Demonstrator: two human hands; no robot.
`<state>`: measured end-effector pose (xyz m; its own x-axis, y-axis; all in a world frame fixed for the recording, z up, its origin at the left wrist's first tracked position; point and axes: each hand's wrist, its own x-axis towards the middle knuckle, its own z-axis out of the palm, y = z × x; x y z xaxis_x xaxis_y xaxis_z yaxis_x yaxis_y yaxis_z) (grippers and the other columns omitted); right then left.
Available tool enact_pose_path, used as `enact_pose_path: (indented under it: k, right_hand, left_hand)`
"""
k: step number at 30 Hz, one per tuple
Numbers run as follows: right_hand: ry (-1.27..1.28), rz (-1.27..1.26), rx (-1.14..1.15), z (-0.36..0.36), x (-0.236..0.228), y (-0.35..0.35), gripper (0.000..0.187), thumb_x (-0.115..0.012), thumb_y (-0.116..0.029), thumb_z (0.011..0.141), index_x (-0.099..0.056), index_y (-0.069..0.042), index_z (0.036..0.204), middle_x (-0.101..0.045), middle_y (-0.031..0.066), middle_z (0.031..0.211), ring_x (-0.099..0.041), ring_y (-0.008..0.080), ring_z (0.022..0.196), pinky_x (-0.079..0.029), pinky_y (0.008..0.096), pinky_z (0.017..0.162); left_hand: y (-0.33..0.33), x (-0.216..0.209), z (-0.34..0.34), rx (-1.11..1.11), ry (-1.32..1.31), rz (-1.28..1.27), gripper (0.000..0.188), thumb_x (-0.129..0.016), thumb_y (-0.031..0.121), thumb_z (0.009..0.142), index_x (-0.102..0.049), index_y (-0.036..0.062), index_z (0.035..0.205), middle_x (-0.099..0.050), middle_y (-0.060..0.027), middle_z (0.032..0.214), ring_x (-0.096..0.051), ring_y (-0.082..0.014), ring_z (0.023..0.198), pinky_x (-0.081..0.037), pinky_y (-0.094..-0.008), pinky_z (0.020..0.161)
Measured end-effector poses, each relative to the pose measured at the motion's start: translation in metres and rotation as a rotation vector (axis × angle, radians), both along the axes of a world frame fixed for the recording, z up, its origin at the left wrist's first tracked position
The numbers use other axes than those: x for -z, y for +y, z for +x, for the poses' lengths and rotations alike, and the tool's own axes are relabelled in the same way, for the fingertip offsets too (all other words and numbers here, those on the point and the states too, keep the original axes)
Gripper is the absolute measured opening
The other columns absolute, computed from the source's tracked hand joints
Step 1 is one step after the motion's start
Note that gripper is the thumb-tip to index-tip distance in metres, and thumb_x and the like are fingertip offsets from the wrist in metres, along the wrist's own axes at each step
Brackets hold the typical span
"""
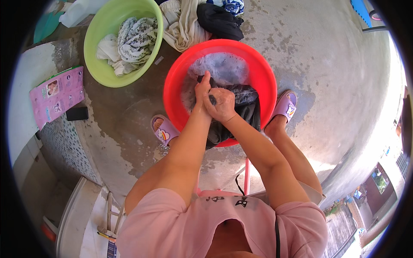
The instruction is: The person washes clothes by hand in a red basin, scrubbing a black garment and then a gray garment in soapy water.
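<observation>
A wet black garment [244,112] lies partly in the red basin [267,84] between my feet and drapes over its near rim. My left hand [203,91] is closed on a bunched part of it, thumb pointing up. Pressed against it, my right hand [223,103] makes a fist round another part, with a bit of black cloth poking out. Foamy suds [221,66] cover the water at the basin's far side. My fingers hide much of the gripped cloth.
A lime green basin [90,47] at the far left holds white and patterned clothes [137,41]. Beyond the red basin lie beige clothes [185,26] and a black cloth [219,21]. A pink package [58,94] and a dark phone-like object [77,114] are at the left.
</observation>
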<state>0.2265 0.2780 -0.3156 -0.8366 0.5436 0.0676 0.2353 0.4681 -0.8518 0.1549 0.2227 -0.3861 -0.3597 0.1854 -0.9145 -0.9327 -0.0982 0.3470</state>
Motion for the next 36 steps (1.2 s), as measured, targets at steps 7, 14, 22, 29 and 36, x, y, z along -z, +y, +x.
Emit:
enact_pose_path:
  k: [7, 14, 22, 29, 36]
  right_hand:
    - [-0.353, 0.251, 0.168, -0.020, 0.057, 0.094, 0.044, -0.058, -0.047, 0.088, -0.060, -0.004, 0.082, -0.063, 0.0219, 0.070, -0.062, 0.0402, 0.067, -0.049, 0.0484, 0.059]
    - [-0.582, 0.496, -0.009, -0.010, 0.099, 0.075, 0.050, -0.061, -0.050, 0.084, -0.055, -0.006, 0.107, -0.067, 0.0176, 0.086, -0.065, 0.0364, 0.073, -0.051, 0.0486, 0.063]
    - [-0.435, 0.275, 0.008, -0.023, 0.104, 0.068, 0.017, -0.063, -0.026, 0.078, -0.064, -0.010, 0.084, -0.065, 0.0174, 0.080, -0.064, 0.0354, 0.070, -0.050, 0.0460, 0.065]
    - [0.045, 0.139, -0.081, -0.012, -0.005, 0.004, 0.017, -0.072, -0.019, 0.071, -0.059, -0.007, 0.072, -0.056, 0.0128, 0.065, -0.057, 0.0348, 0.061, -0.045, 0.0432, 0.055]
    - [-0.431, -0.231, 0.238, -0.025, 0.032, 0.067, 0.036, -0.056, -0.035, 0.088, -0.067, -0.003, 0.075, -0.062, 0.0228, 0.072, -0.061, 0.0421, 0.068, -0.050, 0.0455, 0.059]
  left_hand:
    - [0.007, -0.048, 0.011, 0.027, 0.230, -0.254, 0.048, -0.063, 0.037, 0.090, -0.054, -0.0003, 0.120, -0.062, -0.0115, 0.113, -0.062, -0.0268, 0.099, -0.047, -0.0367, 0.089]
    - [-0.042, 0.028, 0.020, 0.592, 1.046, -0.701, 0.039, -0.074, 0.021, 0.075, -0.060, -0.0058, 0.100, -0.064, -0.0219, 0.096, -0.062, -0.0375, 0.092, -0.047, -0.0416, 0.085]
    - [-0.006, 0.014, 0.003, 0.035, 0.457, -0.244, 0.021, -0.066, 0.008, 0.077, -0.065, 0.0023, 0.098, -0.067, -0.0157, 0.088, -0.066, -0.0315, 0.073, -0.053, -0.0474, 0.065]
    - [-0.001, 0.006, -0.002, -0.178, 0.197, 0.320, 0.033, -0.063, 0.021, 0.089, -0.055, 0.0013, 0.115, -0.060, -0.0058, 0.100, -0.060, -0.0195, 0.087, -0.053, -0.0337, 0.076]
    - [0.031, -0.033, 0.025, 0.002, 0.163, -0.071, 0.056, -0.067, 0.036, 0.087, -0.053, -0.0054, 0.122, -0.060, -0.0118, 0.116, -0.058, -0.0221, 0.101, -0.046, -0.0335, 0.088]
